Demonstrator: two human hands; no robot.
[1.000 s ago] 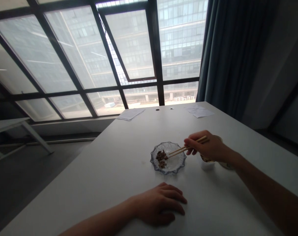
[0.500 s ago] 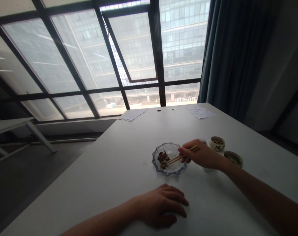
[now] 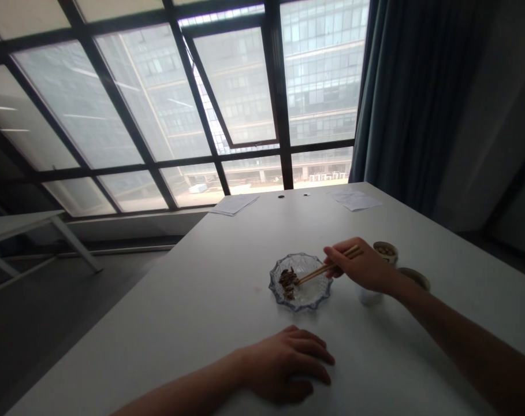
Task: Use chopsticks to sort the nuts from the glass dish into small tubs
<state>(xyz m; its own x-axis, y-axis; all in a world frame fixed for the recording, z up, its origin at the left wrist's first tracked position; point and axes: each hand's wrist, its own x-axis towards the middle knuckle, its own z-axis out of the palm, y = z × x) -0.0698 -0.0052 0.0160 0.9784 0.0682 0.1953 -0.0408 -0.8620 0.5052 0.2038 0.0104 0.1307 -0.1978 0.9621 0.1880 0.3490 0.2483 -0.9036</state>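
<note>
My right hand is closed around a pair of wooden chopsticks. Their tips reach into a clear scalloped glass dish, at the edge of a small heap of dark brown, dried-looking pieces on its left side. Whether the tips grip a piece is too small to tell. My left hand lies palm down on the white table in front of the dish, fingers spread, holding nothing. Beyond my right wrist stand a small cup with round pale brown things in it and a second cup, partly covered by my arm.
A whitish container shows in part below my right hand. Papers lie at the far left of the white table, more papers at the far right. Windows and a dark blue curtain stand behind; another table is at left.
My right hand has moved slightly right and up with the chopsticks, whose tips have shifted up and right at the heap. The left hand stays in place on the table.
</note>
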